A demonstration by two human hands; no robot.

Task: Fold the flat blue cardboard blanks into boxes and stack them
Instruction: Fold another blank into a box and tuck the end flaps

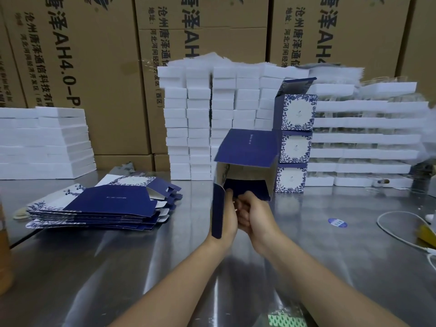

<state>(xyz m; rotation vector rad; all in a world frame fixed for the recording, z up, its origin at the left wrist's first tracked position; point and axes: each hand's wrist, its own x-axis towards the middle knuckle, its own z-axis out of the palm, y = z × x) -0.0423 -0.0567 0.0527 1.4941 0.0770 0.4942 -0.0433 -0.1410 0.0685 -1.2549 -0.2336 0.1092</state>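
Curled fingers point(243, 214) of left hand point(227, 218) and right hand point(256, 215) grip half-folded box point(247, 149); flat blanks point(113, 205) left, stacked boxes point(295, 147) behind.

A box flap point(218, 211) partly hides the left hand point(228, 215).

You have two hands at work, left hand point(227, 217) and right hand point(254, 214), both gripping one half-folded box point(247, 149). Just beyond your grip to the right, three finished boxes point(295, 147) stand in a single column. Left of your grip lies one pile of flat blanks point(113, 204), its sheets too close to count. Right of the grip you have one round blue sticker point(337, 223) and one white cable point(396, 232). Behind the grip, white foam blocks point(199, 114) rise in about five columns.
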